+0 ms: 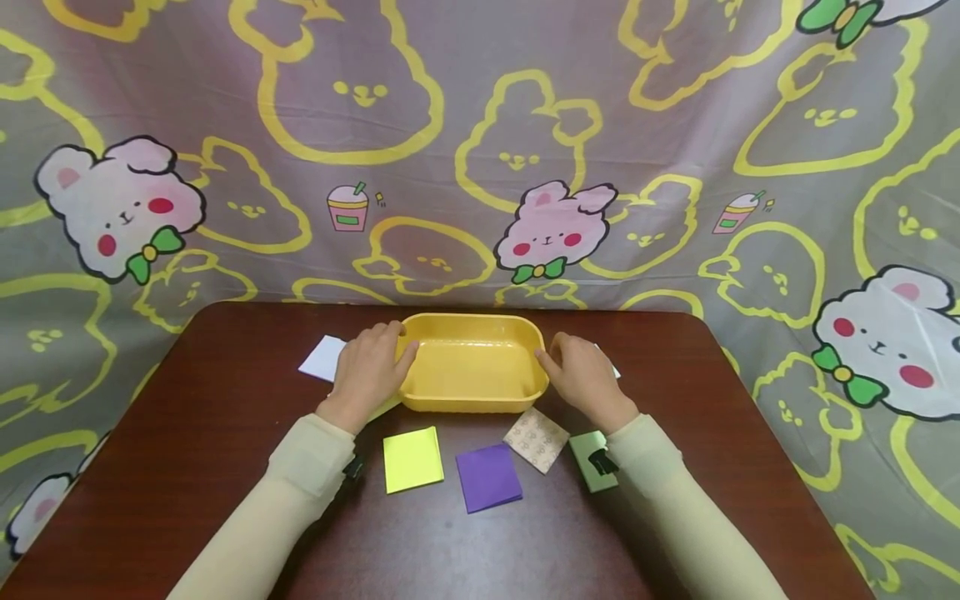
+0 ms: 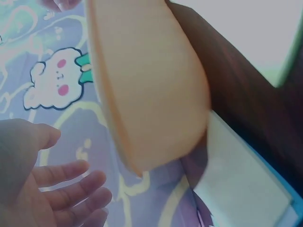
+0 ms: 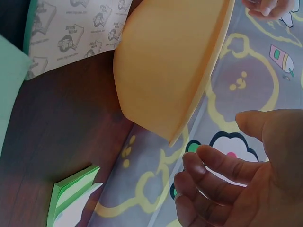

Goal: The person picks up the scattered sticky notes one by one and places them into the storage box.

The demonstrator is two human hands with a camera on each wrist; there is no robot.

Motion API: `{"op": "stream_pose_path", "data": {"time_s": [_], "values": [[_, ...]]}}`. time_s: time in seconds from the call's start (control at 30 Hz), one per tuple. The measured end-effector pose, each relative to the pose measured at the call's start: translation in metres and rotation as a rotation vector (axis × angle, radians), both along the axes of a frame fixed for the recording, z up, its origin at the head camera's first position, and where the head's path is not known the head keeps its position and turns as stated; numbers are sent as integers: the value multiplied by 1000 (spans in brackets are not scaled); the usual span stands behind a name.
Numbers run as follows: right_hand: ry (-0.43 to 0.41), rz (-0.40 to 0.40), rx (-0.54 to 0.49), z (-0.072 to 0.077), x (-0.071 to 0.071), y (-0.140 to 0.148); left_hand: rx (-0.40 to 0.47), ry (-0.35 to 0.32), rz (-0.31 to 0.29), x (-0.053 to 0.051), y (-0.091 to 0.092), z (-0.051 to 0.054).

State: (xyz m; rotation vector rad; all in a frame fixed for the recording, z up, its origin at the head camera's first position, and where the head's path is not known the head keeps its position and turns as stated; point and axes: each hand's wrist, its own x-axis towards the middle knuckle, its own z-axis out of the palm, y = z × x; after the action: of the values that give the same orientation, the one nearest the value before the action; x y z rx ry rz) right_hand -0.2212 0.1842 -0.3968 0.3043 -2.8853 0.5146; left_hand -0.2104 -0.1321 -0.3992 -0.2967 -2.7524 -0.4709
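A yellow rectangular basin [image 1: 472, 367] stands upright toward the back of the brown table, its inside bare. At its left end is my left hand [image 1: 367, 371], fingers relaxed; the left wrist view shows a gap between that hand [image 2: 61, 189] and the basin's side [image 2: 151, 85]. Beside the right end is my right hand [image 1: 588, 375]. In the right wrist view this hand [image 3: 232, 179] has loosely bent fingers, apart from the basin wall [image 3: 165, 61], with nothing in it.
In front of the basin lie a bright yellow pad [image 1: 413, 460], a purple pad [image 1: 489, 477], a patterned beige pad [image 1: 536, 439] and a green pad [image 1: 594, 462]. A white pad [image 1: 322, 358] lies at the left. Behind the table hangs a patterned curtain [image 1: 420, 192].
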Motion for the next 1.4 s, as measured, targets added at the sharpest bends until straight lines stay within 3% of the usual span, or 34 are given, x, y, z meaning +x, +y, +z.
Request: {"op": "stream_pose_path", "data": {"time_s": [0.17, 0.63, 1.4], "values": [[3, 3, -2, 1, 3, 1, 2, -6, -15, 3, 11, 4], [42, 21, 4, 0, 11, 2, 10, 55, -74, 10, 33, 7], [14, 5, -5, -1, 14, 17, -6, -10, -142, 20, 59, 4]]}}
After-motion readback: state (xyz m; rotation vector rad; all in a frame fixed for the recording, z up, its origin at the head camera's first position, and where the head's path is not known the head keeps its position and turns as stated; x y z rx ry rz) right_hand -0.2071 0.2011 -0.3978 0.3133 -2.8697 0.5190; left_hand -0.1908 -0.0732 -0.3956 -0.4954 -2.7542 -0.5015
